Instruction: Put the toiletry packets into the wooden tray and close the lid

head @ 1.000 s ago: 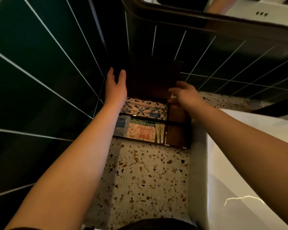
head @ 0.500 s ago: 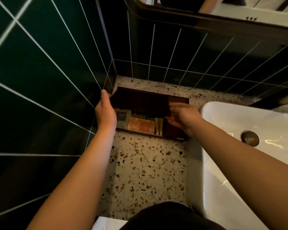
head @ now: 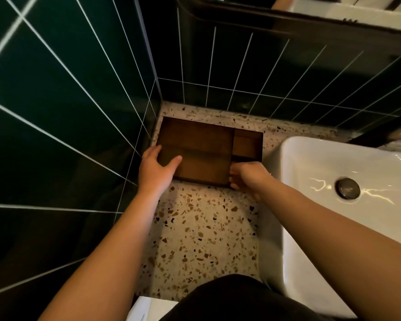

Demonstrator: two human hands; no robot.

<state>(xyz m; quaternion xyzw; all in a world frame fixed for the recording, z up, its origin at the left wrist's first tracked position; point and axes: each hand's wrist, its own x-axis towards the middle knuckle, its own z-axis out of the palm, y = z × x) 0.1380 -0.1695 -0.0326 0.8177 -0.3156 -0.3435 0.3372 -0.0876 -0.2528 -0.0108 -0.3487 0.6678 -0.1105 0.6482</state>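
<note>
Both hands' grip rests loose on the closed lid (head: 195,156): left hand (head: 156,167), right hand (head: 248,177)

You look down into corner of small bathroom. Dark green tile walls (head: 56,93) on left and back, thin white lines between tiles. Speckled stone counter (head: 206,230) below you, cream with brown and black chips, runs into corner. White sink (head: 333,205) sits at counter's right edge, round metal drain (head: 348,188) in it, bright squiggles of light on wet bowl. Mirror with dark frame (head: 287,22) hangs on back wall. Room dim, warm light.
</note>
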